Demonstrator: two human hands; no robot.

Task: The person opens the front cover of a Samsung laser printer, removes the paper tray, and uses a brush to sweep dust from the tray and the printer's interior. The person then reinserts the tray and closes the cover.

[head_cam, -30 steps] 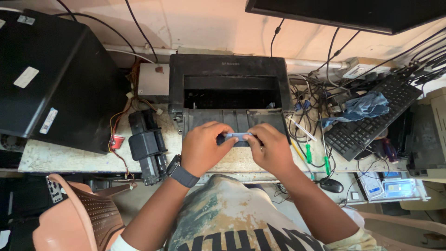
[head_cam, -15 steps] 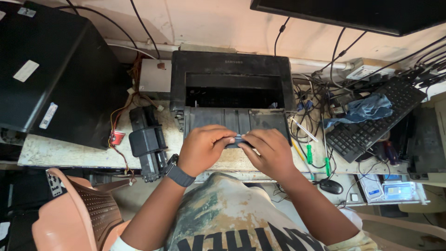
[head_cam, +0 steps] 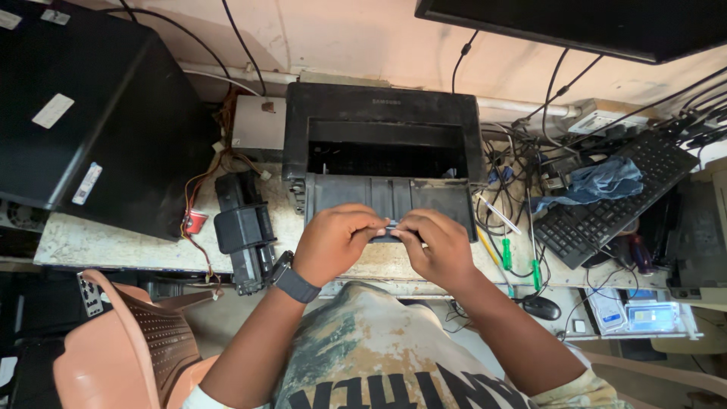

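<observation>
Small part (head_cam: 391,225) — thin, pale blue-grey, mostly hidden — is being pinched between both hands, just in front of the black printer's (head_cam: 382,144) folded-down front flap (head_cam: 390,197). Left hand (head_cam: 333,242) is closing its fingertips on the near end; right hand (head_cam: 435,246) is gripping the other end, fingers curled tight. Toner cartridge (head_cam: 244,231) is lying to the left on the bench (head_cam: 113,246). Judging step: working the piece by hand, mid-manipulation. Next move is calling for steady two-handed control — exact shape cannot be told.

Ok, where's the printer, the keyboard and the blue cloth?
printer (head_cam: 382,113): head view, on its black top panel.
keyboard (head_cam: 606,216): head view, on the middle keys.
blue cloth (head_cam: 598,183): head view, on its crumpled middle.
</observation>
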